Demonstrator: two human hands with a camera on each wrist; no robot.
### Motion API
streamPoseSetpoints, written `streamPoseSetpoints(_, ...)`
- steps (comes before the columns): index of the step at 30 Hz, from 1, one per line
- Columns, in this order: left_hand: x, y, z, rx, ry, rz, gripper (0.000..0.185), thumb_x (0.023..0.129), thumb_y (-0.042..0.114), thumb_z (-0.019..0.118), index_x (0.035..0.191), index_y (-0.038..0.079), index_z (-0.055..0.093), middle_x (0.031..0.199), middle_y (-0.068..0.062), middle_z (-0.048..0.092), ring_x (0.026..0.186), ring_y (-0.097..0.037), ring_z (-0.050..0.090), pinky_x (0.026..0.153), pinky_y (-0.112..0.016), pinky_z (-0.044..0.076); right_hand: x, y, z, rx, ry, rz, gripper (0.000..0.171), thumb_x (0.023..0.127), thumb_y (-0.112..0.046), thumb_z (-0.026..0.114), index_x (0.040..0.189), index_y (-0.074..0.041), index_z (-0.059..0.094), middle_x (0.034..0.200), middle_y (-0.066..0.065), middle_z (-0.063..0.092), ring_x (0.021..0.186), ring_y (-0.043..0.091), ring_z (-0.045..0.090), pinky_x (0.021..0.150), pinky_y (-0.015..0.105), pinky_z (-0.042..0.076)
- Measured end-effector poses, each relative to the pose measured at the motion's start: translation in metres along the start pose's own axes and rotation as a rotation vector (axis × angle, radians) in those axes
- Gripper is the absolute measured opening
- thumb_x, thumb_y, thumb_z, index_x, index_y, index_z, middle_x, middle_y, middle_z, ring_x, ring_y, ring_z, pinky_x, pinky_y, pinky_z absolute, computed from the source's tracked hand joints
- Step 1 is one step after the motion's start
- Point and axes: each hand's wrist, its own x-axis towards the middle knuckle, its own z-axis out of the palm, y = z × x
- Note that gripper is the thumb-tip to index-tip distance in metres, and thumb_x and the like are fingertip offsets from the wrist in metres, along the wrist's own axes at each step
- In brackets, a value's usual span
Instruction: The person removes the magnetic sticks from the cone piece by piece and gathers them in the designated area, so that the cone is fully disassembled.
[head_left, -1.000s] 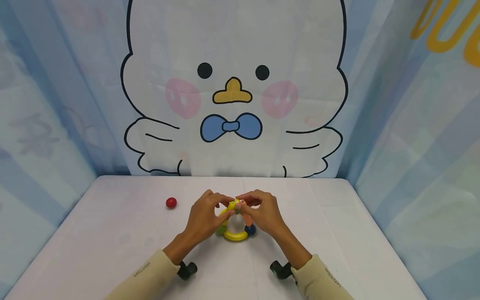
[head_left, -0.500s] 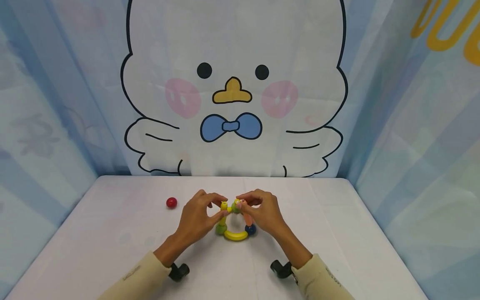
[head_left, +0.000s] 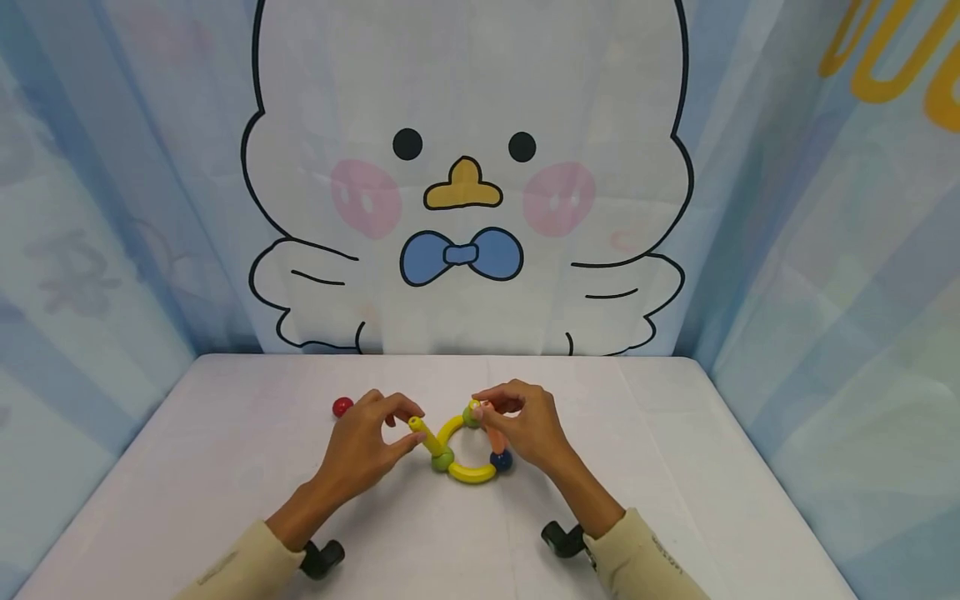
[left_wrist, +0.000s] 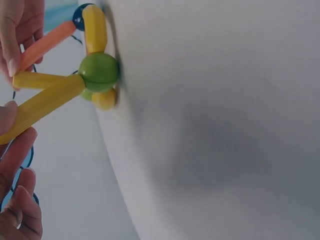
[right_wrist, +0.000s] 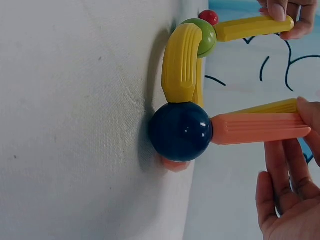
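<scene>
A ring of rods and balls rests on the table: a green ball [head_left: 442, 460] at left, a blue ball [head_left: 501, 460] at right, another green ball [head_left: 470, 415] at the back, and curved yellow rods [head_left: 472, 474] between. My left hand [head_left: 363, 442] pinches the top of a straight yellow rod [left_wrist: 47, 106], which leans outward from the left green ball. Thumb and fingers of my right hand [head_left: 528, 421] pinch the upper ends of an orange rod [right_wrist: 262, 127], rising from the blue ball, and a second yellow rod [right_wrist: 280, 106] behind it.
A red ball [head_left: 342, 407] lies on the white table [head_left: 225, 467], just beyond my left hand. Behind the table's far edge hangs a backdrop [head_left: 465, 317] with a cartoon bird, and printed curtains [head_left: 825, 292] flank both sides.
My left hand has moved left and nearer, swinging the top of its yellow rod away from the other rods' tops. The right hand has stayed in place.
</scene>
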Motion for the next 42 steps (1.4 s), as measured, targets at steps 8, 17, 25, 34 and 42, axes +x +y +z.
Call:
streamPoseSetpoints(8, -0.009, -0.013, -0.011, 0.047, -0.092, -0.022, 0.026, 0.082, 0.022, 0.093, 0.106, 0.023, 0.081, 0.092, 0.002, 0.069, 0.087, -0.019, 0.061, 0.070, -0.025, 0.048, -0.001, 0.001, -0.001, -0.003, -0.004, 0.002, 0.015, 0.093, -0.022, 0.085, 0.107, -0.026, 0.084, 0.097, -0.007, 0.076, 0.085, 0.009, 0.069, 0.082, 0.028, 0.054)
streamPoseSetpoints(17, -0.013, -0.030, -0.015, 0.144, -0.163, -0.046, 0.021, 0.082, 0.023, 0.094, 0.099, 0.024, 0.082, 0.088, 0.011, 0.069, 0.087, -0.012, 0.052, 0.070, -0.025, 0.046, 0.000, 0.002, -0.002, -0.011, -0.010, 0.006, 0.015, 0.093, -0.022, 0.084, 0.107, -0.026, 0.084, 0.096, -0.008, 0.075, 0.084, 0.008, 0.069, 0.082, 0.028, 0.053)
streamPoseSetpoints(25, -0.012, -0.044, -0.009, 0.190, -0.226, -0.020, 0.020, 0.079, 0.017, 0.095, 0.091, 0.023, 0.080, 0.088, 0.011, 0.070, 0.089, -0.011, 0.049, 0.076, -0.031, 0.051, -0.001, 0.003, -0.001, -0.011, -0.009, 0.004, 0.014, 0.093, -0.023, 0.085, 0.107, -0.025, 0.084, 0.096, -0.008, 0.076, 0.085, 0.008, 0.068, 0.082, 0.027, 0.054)
streamPoseSetpoints(34, -0.009, -0.050, 0.000, 0.209, -0.304, -0.070, 0.022, 0.076, 0.020, 0.097, 0.088, 0.023, 0.079, 0.080, 0.013, 0.067, 0.086, -0.012, 0.047, 0.078, -0.031, 0.049, 0.001, 0.002, -0.001, -0.022, -0.016, 0.010, 0.015, 0.093, -0.024, 0.084, 0.108, -0.026, 0.084, 0.097, -0.009, 0.075, 0.086, 0.008, 0.068, 0.083, 0.028, 0.054)
streamPoseSetpoints(42, -0.005, -0.046, -0.002, 0.195, -0.312, -0.063, 0.024, 0.078, 0.027, 0.096, 0.094, 0.024, 0.079, 0.084, 0.012, 0.068, 0.088, -0.011, 0.049, 0.079, -0.031, 0.050, 0.001, 0.002, -0.002, -0.023, -0.018, 0.018, 0.015, 0.093, -0.024, 0.084, 0.108, -0.026, 0.084, 0.095, -0.009, 0.074, 0.087, 0.009, 0.067, 0.084, 0.028, 0.054)
